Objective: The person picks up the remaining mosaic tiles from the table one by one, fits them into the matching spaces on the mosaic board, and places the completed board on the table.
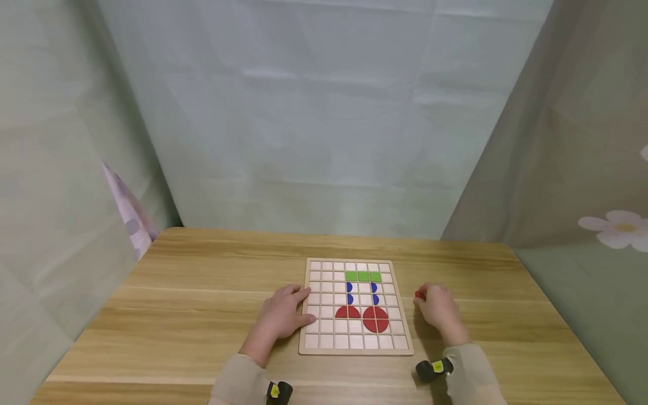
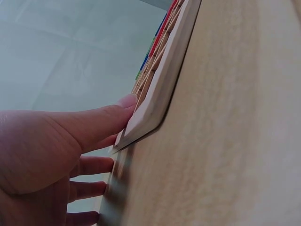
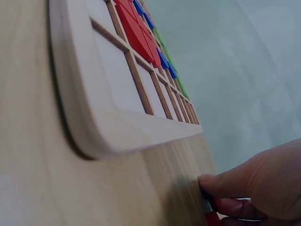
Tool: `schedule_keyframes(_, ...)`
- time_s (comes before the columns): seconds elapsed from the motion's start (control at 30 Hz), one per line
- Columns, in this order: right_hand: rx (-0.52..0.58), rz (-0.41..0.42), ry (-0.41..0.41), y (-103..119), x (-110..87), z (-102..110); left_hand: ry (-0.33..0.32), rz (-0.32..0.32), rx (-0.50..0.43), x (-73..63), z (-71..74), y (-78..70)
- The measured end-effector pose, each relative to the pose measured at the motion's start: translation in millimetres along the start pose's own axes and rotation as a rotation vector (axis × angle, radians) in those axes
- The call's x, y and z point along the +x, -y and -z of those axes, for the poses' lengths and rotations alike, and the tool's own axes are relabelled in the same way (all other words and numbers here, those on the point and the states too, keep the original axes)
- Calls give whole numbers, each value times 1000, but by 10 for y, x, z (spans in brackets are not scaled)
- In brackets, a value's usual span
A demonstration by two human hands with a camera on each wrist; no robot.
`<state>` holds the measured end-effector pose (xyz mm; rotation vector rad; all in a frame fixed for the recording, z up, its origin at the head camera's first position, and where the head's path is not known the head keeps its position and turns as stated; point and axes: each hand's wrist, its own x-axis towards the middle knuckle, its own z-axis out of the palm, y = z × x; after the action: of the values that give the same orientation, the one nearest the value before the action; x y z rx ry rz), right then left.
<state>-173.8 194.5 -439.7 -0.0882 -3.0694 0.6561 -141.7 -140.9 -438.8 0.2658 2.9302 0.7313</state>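
A square wooden grid board lies on the table, its cells partly filled with flat coloured pieces. Three green squares form a row near the top, with small blue rounded pieces below in two columns. Lower down, red quarter pieces make a half circle and a full circle. My left hand rests at the board's left edge, thumb on the frame and fingers extended. Right of the board, my right hand pinches a small red piece close over the table, largely hidden by the fingers.
The wood-grain table extends on both sides of the board. Pale cloth hangs behind it and along both sides. A dark wrist camera sits by the right sleeve, another by the left.
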Motion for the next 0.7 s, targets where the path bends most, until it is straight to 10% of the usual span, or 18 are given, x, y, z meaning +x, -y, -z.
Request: schedule_keyframes(0.7, 210, 37, -20, -52, -49, -45, 0, 0, -6, -5, 2, 4)
